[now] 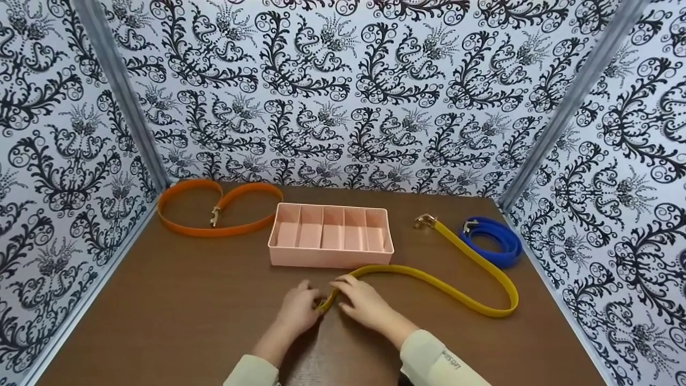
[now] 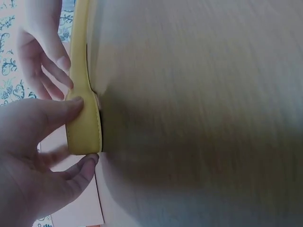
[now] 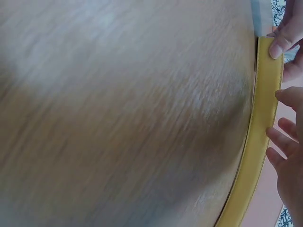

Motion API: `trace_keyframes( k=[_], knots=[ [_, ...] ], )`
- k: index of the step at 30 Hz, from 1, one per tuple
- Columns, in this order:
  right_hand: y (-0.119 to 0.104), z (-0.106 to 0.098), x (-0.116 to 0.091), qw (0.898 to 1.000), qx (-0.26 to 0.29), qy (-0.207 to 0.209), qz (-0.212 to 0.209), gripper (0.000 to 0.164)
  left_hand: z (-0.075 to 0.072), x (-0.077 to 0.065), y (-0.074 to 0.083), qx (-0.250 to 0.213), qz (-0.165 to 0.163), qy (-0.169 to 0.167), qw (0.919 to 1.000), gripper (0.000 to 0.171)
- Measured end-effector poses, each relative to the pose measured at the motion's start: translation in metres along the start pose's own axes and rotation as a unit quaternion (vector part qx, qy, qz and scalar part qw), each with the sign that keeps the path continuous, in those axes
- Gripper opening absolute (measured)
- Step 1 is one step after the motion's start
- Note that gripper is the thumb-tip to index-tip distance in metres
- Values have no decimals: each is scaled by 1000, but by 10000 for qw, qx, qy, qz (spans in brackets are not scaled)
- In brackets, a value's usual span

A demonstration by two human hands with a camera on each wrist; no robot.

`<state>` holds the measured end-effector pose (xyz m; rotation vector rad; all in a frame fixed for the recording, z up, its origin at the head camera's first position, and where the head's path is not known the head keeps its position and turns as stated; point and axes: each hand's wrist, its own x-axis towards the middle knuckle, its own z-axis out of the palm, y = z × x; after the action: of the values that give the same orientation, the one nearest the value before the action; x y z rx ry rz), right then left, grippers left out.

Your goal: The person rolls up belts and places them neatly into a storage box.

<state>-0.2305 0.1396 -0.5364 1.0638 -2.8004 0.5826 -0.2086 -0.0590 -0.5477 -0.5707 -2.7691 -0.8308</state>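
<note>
A long yellow belt lies on edge in a wide curve, its gold buckle at the back right. My left hand pinches the belt's free end; in the left wrist view its thumb presses the flat face. Just beside it, my right hand touches the belt with loosely bent fingers. In the right wrist view those fingertips rest along the strap's edge without wrapping round it. Beyond both hands stands a pink tray with several narrow compartments.
At the back left, an orange belt lies in two loops with a gold buckle. A coiled blue belt sits by the right wall. Patterned walls enclose the brown table on the left, back and right.
</note>
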Motion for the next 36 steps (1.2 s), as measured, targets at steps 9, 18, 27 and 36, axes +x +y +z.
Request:
trace_keyframes(
  k=[9, 18, 27, 36],
  knots=[
    [-5, 3, -1, 9981, -87, 259, -560, 40, 10, -2, 2, -905, 62, 222, 9956, 39],
    [-1, 12, 3, 9745, -830, 951, -1854, 18, 14, -5, -1, -1697, -74, 316, 9850, 41],
    [-3, 14, 9, 9698, -1082, 1076, -1904, 10, 15, -4, -9, -2386, -36, 538, 9696, 47],
    [-8, 13, 20, 9826, -1163, 782, -1218, 7, 6, 2, -4, -2753, -1622, 1031, 9420, 30]
  ],
)
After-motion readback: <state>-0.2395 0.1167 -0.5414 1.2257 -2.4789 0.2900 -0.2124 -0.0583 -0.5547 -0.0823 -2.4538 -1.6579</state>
